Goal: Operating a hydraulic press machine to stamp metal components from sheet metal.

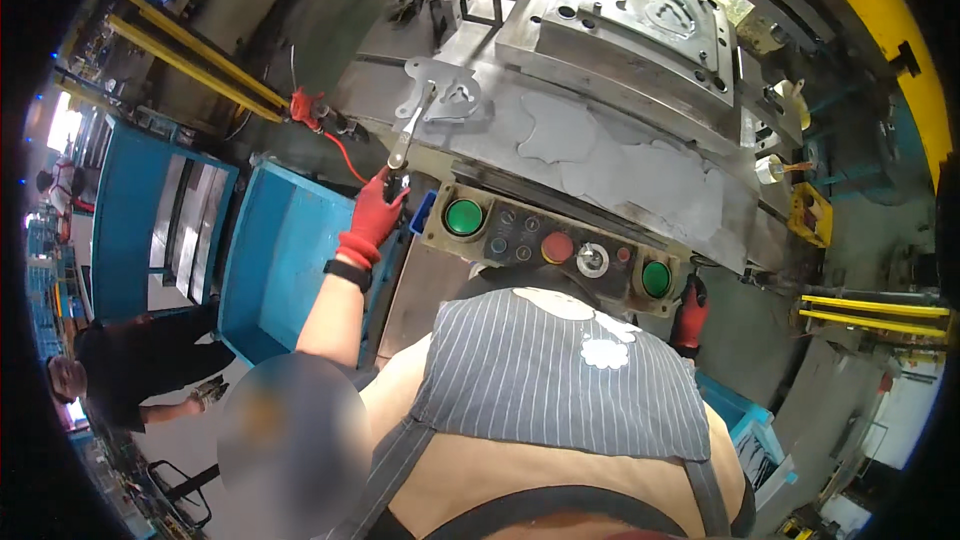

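A dull metal bed [635, 175] lies ahead. My left fingers [384, 181] grip a tool [402, 143] reaching a lobed plate [442, 74]; my half-hidden right fingers [693, 292], I can't tell.

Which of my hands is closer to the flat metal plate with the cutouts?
Left. Your left hand is below the plate in view, holding a metal tool that reaches over it. Your right hand is farther off, beside the control panel's right end.

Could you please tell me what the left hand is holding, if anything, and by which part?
The left hand holds a slim metal tool by its near end.
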A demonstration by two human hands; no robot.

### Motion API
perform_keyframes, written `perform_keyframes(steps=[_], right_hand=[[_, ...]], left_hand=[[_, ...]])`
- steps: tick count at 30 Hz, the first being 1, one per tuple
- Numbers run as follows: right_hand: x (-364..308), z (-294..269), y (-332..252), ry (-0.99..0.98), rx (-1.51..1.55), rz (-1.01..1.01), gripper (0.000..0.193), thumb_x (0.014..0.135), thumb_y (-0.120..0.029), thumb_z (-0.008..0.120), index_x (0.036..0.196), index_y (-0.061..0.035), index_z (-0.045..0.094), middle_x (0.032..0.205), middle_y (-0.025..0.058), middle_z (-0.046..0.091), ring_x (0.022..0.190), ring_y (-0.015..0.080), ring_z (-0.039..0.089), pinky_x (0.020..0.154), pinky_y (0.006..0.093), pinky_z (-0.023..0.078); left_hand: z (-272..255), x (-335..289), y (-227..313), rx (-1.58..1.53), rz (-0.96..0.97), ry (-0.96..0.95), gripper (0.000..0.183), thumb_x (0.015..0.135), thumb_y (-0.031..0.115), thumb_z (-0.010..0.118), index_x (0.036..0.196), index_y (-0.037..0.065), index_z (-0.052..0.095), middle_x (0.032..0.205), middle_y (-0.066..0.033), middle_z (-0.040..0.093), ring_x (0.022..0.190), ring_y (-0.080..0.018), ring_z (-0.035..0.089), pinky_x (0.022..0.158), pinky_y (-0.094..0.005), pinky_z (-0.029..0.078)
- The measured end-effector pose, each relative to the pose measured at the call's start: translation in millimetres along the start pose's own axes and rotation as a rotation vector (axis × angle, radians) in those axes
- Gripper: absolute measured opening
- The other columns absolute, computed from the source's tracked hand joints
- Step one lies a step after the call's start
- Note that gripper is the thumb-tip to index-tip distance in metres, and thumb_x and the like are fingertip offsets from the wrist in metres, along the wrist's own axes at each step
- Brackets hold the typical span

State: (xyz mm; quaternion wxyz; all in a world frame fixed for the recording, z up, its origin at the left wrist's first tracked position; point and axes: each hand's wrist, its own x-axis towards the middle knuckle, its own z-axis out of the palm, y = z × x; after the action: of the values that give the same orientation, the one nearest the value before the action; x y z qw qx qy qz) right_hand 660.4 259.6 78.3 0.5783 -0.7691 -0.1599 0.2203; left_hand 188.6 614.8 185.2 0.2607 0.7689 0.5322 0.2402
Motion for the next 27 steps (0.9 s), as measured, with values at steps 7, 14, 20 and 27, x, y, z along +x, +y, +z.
perform_keyframes(steps=[7, 14, 20, 27], right_hand=[[2.9, 25.0, -30.1, -0.001, -0.053, -0.112, 0.026, 0.086, -0.009, 0.047, 0.108, 0.0016, 0.055, 0.104, 0.0095, 0.059, 0.095, 0.0164, 0.054, 0.084, 0.0275, 0.041], [-20.9, 10.4, -11.6, 0.016, -0.183, -0.042, 0.026, 0.086, -0.011, 0.046, 0.108, 0.0007, 0.055, 0.104, 0.0107, 0.059, 0.098, 0.0186, 0.053, 0.085, 0.0297, 0.040], [-34.9, 2.9, 0.1, 0.074, -0.505, -0.403, 0.027, 0.087, -0.016, 0.045, 0.108, -0.0003, 0.054, 0.101, 0.0083, 0.058, 0.092, 0.0173, 0.052, 0.080, 0.0277, 0.039], [-36.1, 6.9, -16.5, 0.098, -0.062, -0.095, 0.028, 0.087, -0.014, 0.047, 0.109, 0.0008, 0.054, 0.104, 0.0106, 0.058, 0.097, 0.0179, 0.052, 0.085, 0.0279, 0.038]], left_hand=[[38.7, 42.2, -78.0, -0.241, -0.013, -0.190, 0.046, 0.077, 0.024, 0.063, 0.114, 0.001, 0.048, 0.103, -0.0110, 0.059, 0.095, -0.0248, 0.056, 0.081, -0.0330, 0.043], [8.7, 38.7, -11.9, -0.931, -0.567, -0.441, 0.047, 0.080, 0.057, 0.047, 0.092, 0.012, 0.056, 0.075, -0.0021, 0.059, 0.058, -0.0101, 0.051, 0.052, -0.0248, 0.041], [25.3, 57.8, -33.2, -0.980, -0.643, -0.460, 0.040, 0.086, 0.050, 0.042, 0.082, 0.012, 0.055, 0.057, 0.0023, 0.049, 0.047, -0.0092, 0.046, 0.041, -0.0205, 0.034], [33.2, 61.6, -54.5, -1.195, -0.698, -0.508, 0.032, 0.086, 0.042, 0.049, 0.081, 0.011, 0.054, 0.064, 0.0034, 0.050, 0.053, -0.0065, 0.047, 0.047, -0.0180, 0.038]])
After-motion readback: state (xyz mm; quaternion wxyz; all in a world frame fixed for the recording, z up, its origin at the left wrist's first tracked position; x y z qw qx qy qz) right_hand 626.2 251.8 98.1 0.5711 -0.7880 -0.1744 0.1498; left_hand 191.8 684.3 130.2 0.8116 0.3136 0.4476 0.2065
